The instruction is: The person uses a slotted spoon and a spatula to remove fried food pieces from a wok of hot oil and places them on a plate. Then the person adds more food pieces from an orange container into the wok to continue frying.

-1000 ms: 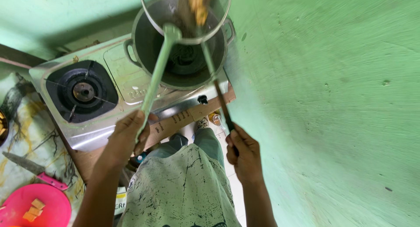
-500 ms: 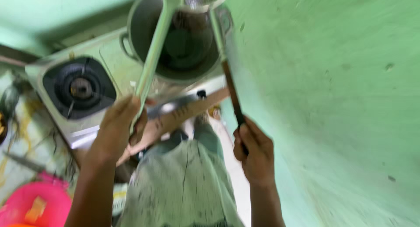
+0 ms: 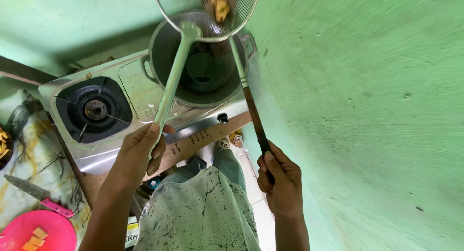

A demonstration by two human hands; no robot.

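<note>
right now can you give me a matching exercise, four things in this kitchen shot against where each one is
Things:
1. mesh skimmer
2. dark pot
3. knife with pink handle
4. pink plate

Places:
A. bottom left corner, holding small orange cubes
B. on the right burner of the stove
C. held above the pot, with fried pieces in it
D. lying on the counter just above the plate

Pairs: 1-C, 2-B, 3-D, 4-A

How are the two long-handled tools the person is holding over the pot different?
The strainer, in the left hand, has a pale green handle and a round wire-mesh basket holding fried pieces. The second utensil, in the right hand, has a thinner metal shaft and dark grip; its head is hidden. Both reach over the pot.
</note>
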